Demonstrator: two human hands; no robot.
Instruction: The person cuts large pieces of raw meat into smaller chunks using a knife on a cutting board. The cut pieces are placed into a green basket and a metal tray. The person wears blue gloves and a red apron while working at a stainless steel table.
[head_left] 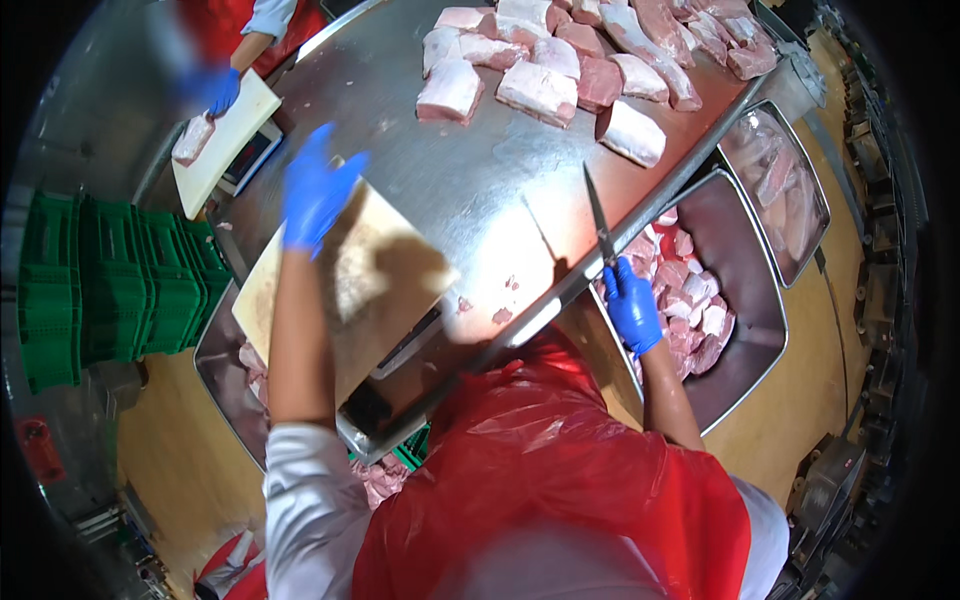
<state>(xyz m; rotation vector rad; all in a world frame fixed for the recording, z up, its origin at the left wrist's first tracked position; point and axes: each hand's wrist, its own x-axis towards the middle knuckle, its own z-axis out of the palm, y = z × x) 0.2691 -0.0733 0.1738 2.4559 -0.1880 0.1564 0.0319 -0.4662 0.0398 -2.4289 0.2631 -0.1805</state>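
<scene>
My left hand (320, 192), in a blue glove, is raised over the far edge of a white cutting board (375, 265). Its fingers are spread and hold nothing. Gripped in my blue-gloved right hand (634, 312) is a knife (598, 215), its blade pointing up and away from me. That hand is above the near side of a metal bin (735, 375) of cut meat pieces (690, 300), just off the table's edge. Small meat scraps (502, 315) lie on the steel table (440, 165) between the board and the knife.
Large pork pieces (535, 92) cover the table's far right. Another bin (775, 190) holds meat at the right. Green crates (110, 285) are stacked at left. Across the table, a co-worker's gloved hand (222, 92) is by a meat piece (193, 140) on another board (240, 125).
</scene>
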